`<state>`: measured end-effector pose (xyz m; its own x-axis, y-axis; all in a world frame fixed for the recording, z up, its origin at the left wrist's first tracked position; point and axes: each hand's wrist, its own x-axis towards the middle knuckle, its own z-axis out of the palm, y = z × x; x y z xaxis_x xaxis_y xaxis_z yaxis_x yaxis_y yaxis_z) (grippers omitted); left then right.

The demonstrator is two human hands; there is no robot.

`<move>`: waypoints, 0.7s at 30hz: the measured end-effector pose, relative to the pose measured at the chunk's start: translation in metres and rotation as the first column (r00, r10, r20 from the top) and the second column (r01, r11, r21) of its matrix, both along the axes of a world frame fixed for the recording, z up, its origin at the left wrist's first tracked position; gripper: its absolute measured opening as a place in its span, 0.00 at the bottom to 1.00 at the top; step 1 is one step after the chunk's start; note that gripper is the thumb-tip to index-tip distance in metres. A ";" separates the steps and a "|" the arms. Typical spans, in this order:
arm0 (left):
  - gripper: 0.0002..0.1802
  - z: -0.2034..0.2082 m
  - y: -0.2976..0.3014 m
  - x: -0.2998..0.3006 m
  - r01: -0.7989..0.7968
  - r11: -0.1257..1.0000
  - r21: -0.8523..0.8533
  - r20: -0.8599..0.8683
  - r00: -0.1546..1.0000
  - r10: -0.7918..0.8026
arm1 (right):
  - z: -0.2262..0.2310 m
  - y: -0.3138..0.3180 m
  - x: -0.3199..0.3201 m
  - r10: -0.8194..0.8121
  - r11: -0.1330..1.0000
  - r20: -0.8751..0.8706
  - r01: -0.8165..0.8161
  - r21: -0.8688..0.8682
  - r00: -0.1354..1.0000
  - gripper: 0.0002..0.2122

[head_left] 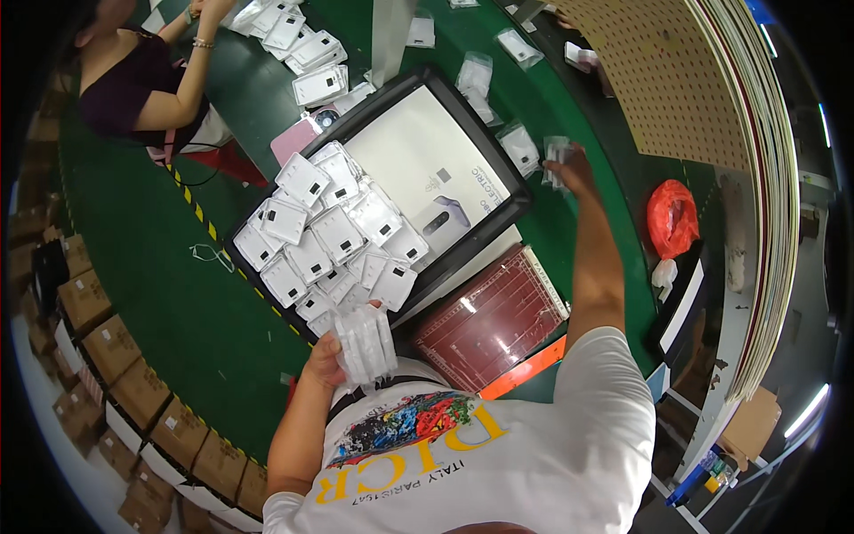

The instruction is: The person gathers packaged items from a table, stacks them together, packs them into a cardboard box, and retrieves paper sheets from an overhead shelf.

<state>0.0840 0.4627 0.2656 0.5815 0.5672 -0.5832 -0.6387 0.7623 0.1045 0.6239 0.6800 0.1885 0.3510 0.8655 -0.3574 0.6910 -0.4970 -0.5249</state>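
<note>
Close to my body, my left hand [327, 358] is closed round a stack of clear-bagged white packs [366, 343]. My right hand [572, 169] reaches far out to the right, its fingers on a clear plastic bag [553, 158] at the green table's edge. Beyond it lies a bagged white pack [519, 148]. Between my arms stands a black-rimmed tray [471, 247] with a pale printed liner. Many flat white cases [338, 233] with small dark labels are heaped over its left half.
A maroon cutting board [489, 320] lies right of my body, with an orange strip [525, 367] below. More bagged packs [475, 76] line the far table. A co-worker [147, 98] sits at upper left beside white cases [302, 49]. Cartons [116, 347] stand along the left floor.
</note>
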 end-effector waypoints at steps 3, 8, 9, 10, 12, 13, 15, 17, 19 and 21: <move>0.61 0.001 0.001 0.002 0.007 1.000 -0.007 0.017 1.000 -0.006 | -0.028 -0.022 0.014 0.067 0.996 0.369 -0.041 -0.078 0.927 0.48; 0.61 -0.001 0.000 0.001 0.024 1.000 -0.016 0.031 0.999 -0.024 | -0.035 -0.039 0.036 -0.115 0.988 0.264 0.083 0.128 0.958 0.47; 0.61 -0.003 -0.001 0.000 0.023 1.000 -0.007 0.051 0.998 -0.023 | -0.032 -0.040 0.040 -0.120 0.988 0.264 0.088 0.128 0.957 0.47; 0.61 -0.005 -0.002 0.000 0.029 1.000 -0.007 0.052 0.998 -0.028 | -0.027 -0.042 0.046 -0.171 0.976 0.154 0.146 0.161 0.973 0.47; 0.61 -0.008 -0.004 0.000 0.016 1.000 -0.011 0.042 0.999 -0.016 | -0.023 -0.048 0.063 -0.179 0.963 0.043 0.166 0.212 0.983 0.48; 0.61 -0.009 -0.004 -0.001 0.023 1.000 -0.012 0.047 0.999 -0.023 | -0.024 -0.053 0.068 -0.185 0.962 0.047 0.171 0.211 0.982 0.48; 0.61 -0.010 -0.005 -0.001 0.020 1.000 -0.006 0.046 0.999 -0.020 | -0.015 -0.056 0.064 0.026 0.998 0.210 -0.014 -0.058 0.977 0.49; 0.61 -0.010 -0.003 0.001 0.031 0.999 -0.009 0.043 0.999 -0.030 | -0.025 -0.066 0.065 0.053 0.997 0.266 -0.035 -0.070 0.963 0.50; 0.62 -0.010 -0.004 0.001 0.044 0.999 -0.011 0.041 0.998 -0.044 | -0.031 -0.077 0.071 0.053 0.998 0.180 -0.044 -0.053 0.982 0.51; 0.62 -0.013 -0.005 0.001 0.038 0.999 -0.023 0.044 0.998 -0.037 | -0.044 -0.090 0.081 -0.044 0.999 0.090 0.047 -0.028 0.995 0.52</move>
